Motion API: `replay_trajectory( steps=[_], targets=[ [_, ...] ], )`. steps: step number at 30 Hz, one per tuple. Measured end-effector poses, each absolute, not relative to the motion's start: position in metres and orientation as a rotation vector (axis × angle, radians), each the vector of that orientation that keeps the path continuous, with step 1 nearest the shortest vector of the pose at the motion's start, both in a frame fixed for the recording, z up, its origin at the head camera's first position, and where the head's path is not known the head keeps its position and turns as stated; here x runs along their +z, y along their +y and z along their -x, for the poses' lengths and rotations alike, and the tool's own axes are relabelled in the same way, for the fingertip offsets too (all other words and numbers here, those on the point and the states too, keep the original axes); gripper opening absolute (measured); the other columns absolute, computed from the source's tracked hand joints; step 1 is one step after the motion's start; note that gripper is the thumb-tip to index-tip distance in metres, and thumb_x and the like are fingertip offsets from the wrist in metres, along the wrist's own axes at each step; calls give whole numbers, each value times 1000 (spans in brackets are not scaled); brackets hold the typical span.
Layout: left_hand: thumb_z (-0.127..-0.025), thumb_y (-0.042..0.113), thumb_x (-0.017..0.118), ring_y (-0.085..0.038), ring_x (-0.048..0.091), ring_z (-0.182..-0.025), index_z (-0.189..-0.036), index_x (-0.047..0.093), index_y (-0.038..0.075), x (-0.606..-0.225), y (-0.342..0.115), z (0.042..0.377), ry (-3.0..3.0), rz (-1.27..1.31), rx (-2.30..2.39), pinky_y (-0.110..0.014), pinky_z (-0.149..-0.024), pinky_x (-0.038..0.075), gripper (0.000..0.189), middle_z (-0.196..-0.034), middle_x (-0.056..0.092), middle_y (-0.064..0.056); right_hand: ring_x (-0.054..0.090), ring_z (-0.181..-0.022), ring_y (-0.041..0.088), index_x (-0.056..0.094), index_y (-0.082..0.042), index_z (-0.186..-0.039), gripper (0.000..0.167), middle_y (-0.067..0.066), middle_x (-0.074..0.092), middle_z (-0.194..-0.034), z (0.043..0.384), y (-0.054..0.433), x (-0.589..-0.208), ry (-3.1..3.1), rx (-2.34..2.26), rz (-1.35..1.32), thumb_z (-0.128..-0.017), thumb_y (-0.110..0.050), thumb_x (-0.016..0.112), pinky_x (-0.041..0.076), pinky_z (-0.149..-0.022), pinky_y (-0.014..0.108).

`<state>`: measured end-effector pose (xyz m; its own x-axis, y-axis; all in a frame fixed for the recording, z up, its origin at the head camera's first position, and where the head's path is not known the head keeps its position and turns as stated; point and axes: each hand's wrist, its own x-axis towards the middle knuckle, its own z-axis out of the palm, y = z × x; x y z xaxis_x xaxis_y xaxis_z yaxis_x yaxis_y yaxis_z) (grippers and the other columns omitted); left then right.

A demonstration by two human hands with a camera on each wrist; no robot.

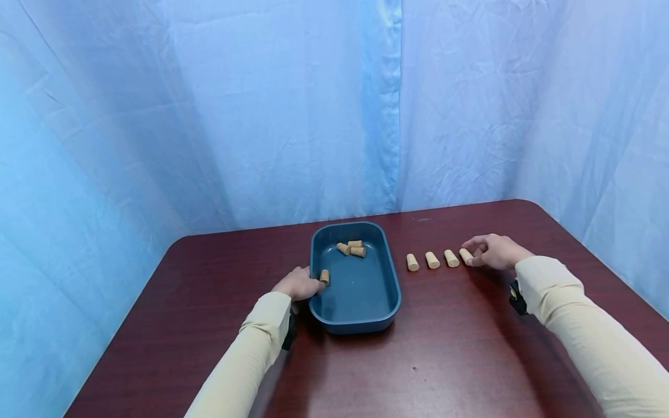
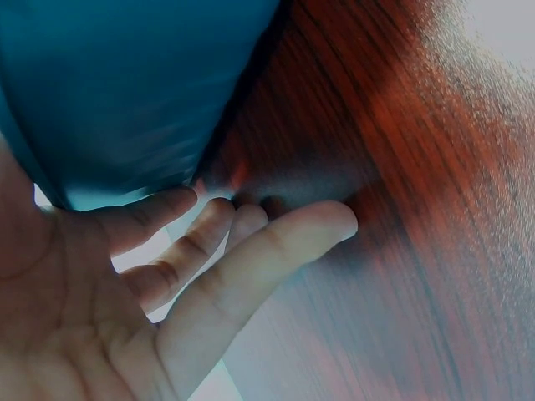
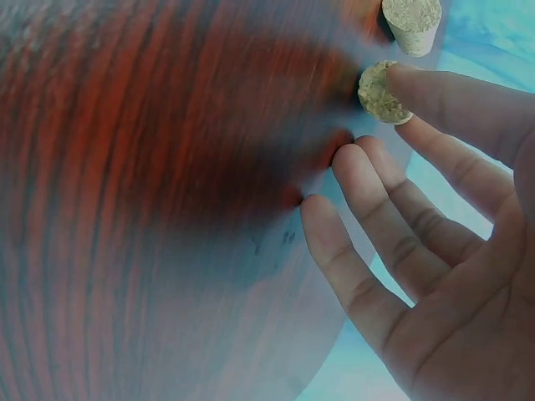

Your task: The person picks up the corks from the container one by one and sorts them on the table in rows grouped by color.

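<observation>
My left hand (image 1: pixel 298 283) holds the left side of a blue rectangular tray (image 1: pixel 355 299), its thumb over the rim. In the left wrist view the other fingers (image 2: pixel 251 267) spread along the outside of the tray wall, low by the table. Beside that thumb, inside the tray, is a cork stopper (image 1: pixel 325 276). On the right, my right hand (image 1: pixel 496 251) pinches a pale cork stopper (image 3: pixel 374 90) between thumb and index finger at the right end of a row. The remaining right fingers (image 3: pixel 359 184) are spread, tips down by the tabletop.
Several corks (image 1: pixel 432 260) make up the row right of the tray, lying on their sides. More brown corks (image 1: pixel 358 251) lie together at the tray's far end. The dark red wooden table (image 1: pixel 219 284) has rounded far corners, with pale blue curtains (image 1: pixel 292 116) behind it.
</observation>
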<state>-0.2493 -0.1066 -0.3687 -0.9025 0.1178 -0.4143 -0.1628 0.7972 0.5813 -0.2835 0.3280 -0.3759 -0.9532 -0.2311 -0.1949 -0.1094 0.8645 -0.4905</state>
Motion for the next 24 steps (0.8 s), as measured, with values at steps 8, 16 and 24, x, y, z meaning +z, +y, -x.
replay_trajectory(
  steps=[8,16,24],
  targets=[
    [-95,14,58,-36,63,-98,-153,40,0,-367,-107,248,2539,26,880,-52,-68,59,63,-134,56,-26,59,-96,35,57,8,-133,51,20,62,-103,284,329,-379,2790,-726,245,-92,-18,72,50,-79,45],
    [-96,15,57,-36,63,-99,-151,42,0,-367,-108,248,2537,16,890,-51,-66,59,59,-133,56,-26,56,-91,31,59,7,-132,48,16,61,-100,285,328,-381,2803,-728,238,-91,-15,72,47,-76,40],
    [-97,14,57,-35,65,-93,-147,47,-1,-366,-107,245,2547,24,907,-51,-66,59,53,-121,60,-24,57,-93,34,60,8,-130,44,18,61,-100,284,330,-379,2808,-727,246,-92,-12,71,48,-77,41]
  ],
)
